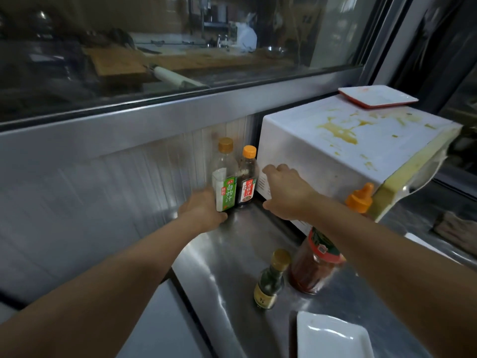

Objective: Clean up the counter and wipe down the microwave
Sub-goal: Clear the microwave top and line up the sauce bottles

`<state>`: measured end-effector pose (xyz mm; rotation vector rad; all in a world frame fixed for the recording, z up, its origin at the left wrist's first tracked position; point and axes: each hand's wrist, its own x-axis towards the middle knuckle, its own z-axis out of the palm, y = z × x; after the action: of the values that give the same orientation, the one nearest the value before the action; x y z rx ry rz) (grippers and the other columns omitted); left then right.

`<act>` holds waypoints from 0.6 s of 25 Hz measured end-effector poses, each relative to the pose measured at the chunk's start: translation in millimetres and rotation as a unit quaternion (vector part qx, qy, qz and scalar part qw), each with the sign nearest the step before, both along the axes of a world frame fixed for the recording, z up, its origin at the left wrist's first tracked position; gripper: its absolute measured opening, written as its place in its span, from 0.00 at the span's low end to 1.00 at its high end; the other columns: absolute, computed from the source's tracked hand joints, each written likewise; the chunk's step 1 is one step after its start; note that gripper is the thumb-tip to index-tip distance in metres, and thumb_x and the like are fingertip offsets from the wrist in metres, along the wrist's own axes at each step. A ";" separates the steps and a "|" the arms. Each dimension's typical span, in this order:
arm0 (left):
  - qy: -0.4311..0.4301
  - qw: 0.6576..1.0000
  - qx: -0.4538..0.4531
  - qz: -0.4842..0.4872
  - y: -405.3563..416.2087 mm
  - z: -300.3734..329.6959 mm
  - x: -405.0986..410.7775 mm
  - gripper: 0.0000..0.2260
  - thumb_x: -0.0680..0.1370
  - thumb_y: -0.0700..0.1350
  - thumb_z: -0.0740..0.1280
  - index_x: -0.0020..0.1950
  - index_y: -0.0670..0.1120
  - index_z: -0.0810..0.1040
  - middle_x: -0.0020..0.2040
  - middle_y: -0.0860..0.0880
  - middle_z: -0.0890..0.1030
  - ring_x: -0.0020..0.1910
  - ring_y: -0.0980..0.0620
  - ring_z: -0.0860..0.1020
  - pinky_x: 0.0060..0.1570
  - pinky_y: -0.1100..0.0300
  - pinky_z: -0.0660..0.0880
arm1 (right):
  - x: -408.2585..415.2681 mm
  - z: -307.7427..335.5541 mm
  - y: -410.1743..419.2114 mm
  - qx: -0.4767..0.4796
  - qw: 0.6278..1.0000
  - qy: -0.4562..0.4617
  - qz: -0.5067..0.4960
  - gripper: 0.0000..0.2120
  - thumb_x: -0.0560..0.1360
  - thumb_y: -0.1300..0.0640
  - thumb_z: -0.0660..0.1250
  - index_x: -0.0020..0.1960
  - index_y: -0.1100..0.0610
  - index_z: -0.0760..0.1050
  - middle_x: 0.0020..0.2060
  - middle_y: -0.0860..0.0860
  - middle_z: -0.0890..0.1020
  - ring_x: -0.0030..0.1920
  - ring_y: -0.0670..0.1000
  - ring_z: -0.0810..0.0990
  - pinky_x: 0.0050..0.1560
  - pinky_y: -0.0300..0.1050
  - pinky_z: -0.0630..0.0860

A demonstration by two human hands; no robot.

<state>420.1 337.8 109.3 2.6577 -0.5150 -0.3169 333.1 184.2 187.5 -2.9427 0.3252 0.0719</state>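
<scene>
A white microwave [348, 140] with yellow stains on its top stands at the right of the steel counter [232, 254]. My left hand [202, 211] grips the base of a clear bottle with a green label and gold cap [225, 177] at the back wall. Beside it stands a dark bottle with a red label and orange cap [247, 177]. My right hand [286, 189] is just right of that bottle, against the microwave's left side; its fingers are curled, holding nothing that I can see.
A small dark bottle with a gold cap [271, 280] and a big red sauce jar [317, 262] stand mid-counter. An orange-capped squeeze bottle [360, 200] sits behind my right arm. A white rectangular plate [333, 337] lies near the front; a red-rimmed plate [376, 96] tops the microwave.
</scene>
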 end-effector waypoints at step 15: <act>0.082 0.987 -0.056 -0.127 -8.5 -1.2 -131.7 0.35 0.68 0.51 0.75 0.71 0.45 0.65 0.66 0.45 0.72 0.64 0.47 0.72 0.60 0.59 0.71 | -139.0 31.3 1.8 0.045 0.987 -0.097 -0.121 0.22 0.70 0.61 0.69 0.62 0.62 0.67 0.57 0.61 0.74 0.57 0.61 0.74 0.52 0.54 0.75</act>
<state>288.4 329.3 108.1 2.4319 -0.7954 -0.5600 194.2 186.0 218.7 -2.7671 0.6268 -0.2233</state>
